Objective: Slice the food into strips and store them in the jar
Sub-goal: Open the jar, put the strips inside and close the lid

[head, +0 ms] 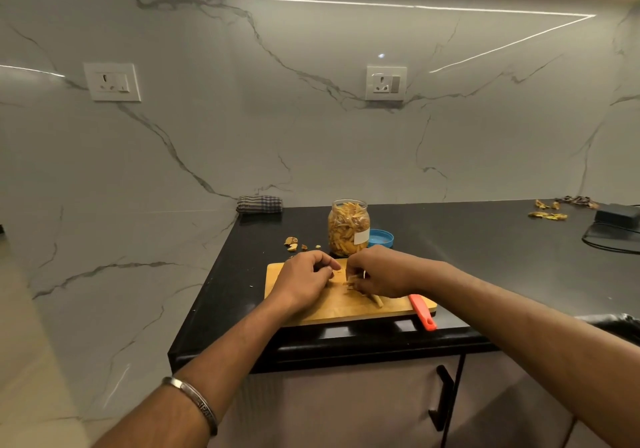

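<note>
A wooden cutting board point(294, 314) lies at the front edge of the black counter. Over its middle, my right hand point(379, 272) curls round a bunch of pale yellow strips point(360, 286), some poking out below the palm. My left hand point(304, 279) sits just left of it with fingers curled, its fingertips close to the strips; whether it pinches anything is hidden. Behind the board stands an open glass jar point(349, 227), nearly full of yellow strips. Its blue lid point(381, 238) lies to the jar's right. A knife with an orange handle point(422, 312) rests on the board's right end.
Food scraps point(294, 242) lie left of the jar. A folded checked cloth point(259, 204) sits against the marble wall. More peels point(550, 212) and a black device with a cable point(616, 220) are at the far right. The counter's left edge drops off near the board.
</note>
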